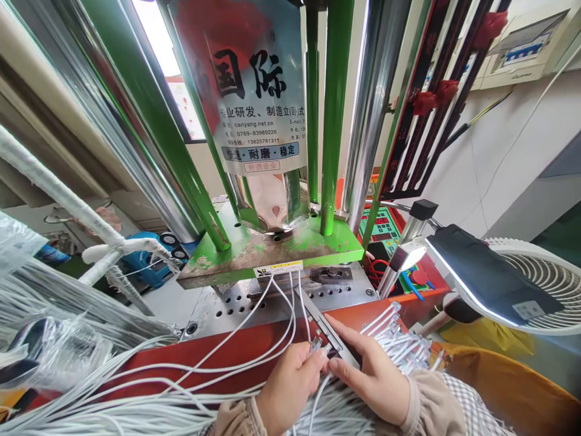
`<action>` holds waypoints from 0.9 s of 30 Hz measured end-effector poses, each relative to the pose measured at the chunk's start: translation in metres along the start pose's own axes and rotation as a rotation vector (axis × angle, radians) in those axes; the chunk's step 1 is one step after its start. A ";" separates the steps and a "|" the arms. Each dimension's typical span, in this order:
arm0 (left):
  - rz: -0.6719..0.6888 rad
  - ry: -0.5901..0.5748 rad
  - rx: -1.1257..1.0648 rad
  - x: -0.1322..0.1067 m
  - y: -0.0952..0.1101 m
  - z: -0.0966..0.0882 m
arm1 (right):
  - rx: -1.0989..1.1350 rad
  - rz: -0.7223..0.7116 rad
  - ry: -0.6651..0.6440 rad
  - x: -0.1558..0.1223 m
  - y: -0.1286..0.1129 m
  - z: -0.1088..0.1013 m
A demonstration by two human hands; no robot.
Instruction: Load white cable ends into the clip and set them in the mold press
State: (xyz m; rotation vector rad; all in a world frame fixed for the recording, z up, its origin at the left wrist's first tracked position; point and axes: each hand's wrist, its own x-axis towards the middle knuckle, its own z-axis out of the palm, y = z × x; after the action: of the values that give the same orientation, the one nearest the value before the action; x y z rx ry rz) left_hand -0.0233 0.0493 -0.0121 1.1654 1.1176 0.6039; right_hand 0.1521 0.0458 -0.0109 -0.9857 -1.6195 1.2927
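My left hand [290, 381] is closed in a pinch on the end of a thin white cable [316, 344], with a small metal connector at its tip. My right hand [370, 375] rests beside it, fingers curled round a dark metal fixture bar [324, 327] that runs up toward the press. Several white cables [272, 315] loop from under the green press plate [272, 248] down to my hands. A heap of white cables [149, 406] lies over the red bench edge [227, 348] below my wrists.
A green vertical moulding press with steel columns [372, 121] fills the middle. A bundle of cable ends [403, 339] lies right of my right hand. A lamp head [490, 275] and white fan [549, 275] stand right. Plastic-wrapped cable bundles [49, 339] sit left.
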 end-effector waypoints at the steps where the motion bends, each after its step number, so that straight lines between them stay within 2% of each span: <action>1: 0.011 0.003 0.019 0.001 -0.001 0.002 | 0.014 -0.004 -0.025 0.000 0.000 -0.001; 3: 0.010 0.007 0.034 0.002 0.000 0.004 | 0.149 0.036 -0.065 0.002 0.000 -0.004; 5: -0.017 0.029 -0.005 0.002 0.004 0.004 | 0.310 0.140 -0.068 0.004 0.000 -0.006; 8: -0.066 0.062 -0.127 0.002 0.008 0.001 | 0.376 0.241 -0.051 0.005 -0.001 -0.006; 14: 0.042 0.085 -0.064 0.007 0.000 -0.004 | 0.283 0.184 0.029 0.005 -0.003 0.001; 19: -0.032 0.098 -0.037 0.005 0.003 -0.004 | 0.207 0.052 -0.060 0.001 -0.002 -0.002; 21: -0.021 0.089 -0.026 0.004 0.004 -0.005 | 0.217 0.075 -0.078 -0.001 -0.002 -0.004; 25: 0.007 0.084 -0.031 0.006 0.002 -0.005 | 0.292 0.170 0.018 0.001 -0.003 -0.003; 27: 0.011 0.075 -0.041 0.006 0.002 -0.005 | 0.274 0.159 0.007 0.002 -0.004 -0.001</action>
State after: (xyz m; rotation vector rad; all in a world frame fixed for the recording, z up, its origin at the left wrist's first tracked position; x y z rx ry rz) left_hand -0.0250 0.0573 -0.0122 1.1216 1.1576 0.6803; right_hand 0.1519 0.0474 -0.0069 -0.9607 -1.3351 1.5684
